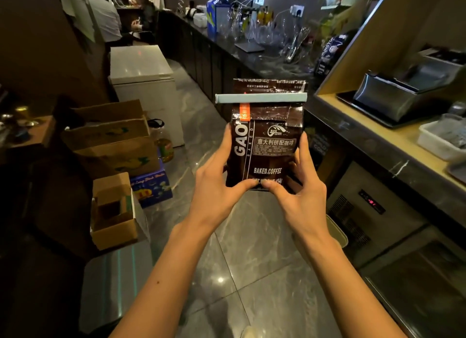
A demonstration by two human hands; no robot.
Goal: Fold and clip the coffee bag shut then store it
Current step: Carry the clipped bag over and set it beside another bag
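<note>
I hold a dark brown coffee bag (267, 146) upright in front of me, above the floor of the aisle. A long pale blue clip (261, 98) runs across its folded top, with a strip of the bag sticking up above it. My left hand (219, 184) grips the bag's lower left side, thumb on the front near the bottom edge. On the lower right side my right hand (295, 186) grips it, fingers up along the edge and thumb on the front.
A dark counter (252, 58) with glasses and tongs runs along the right. A wooden shelf (378, 126) at right carries a metal box and a white tray. Cardboard boxes (113, 141) and a white chest freezer (143, 85) line the left. A person sits far back.
</note>
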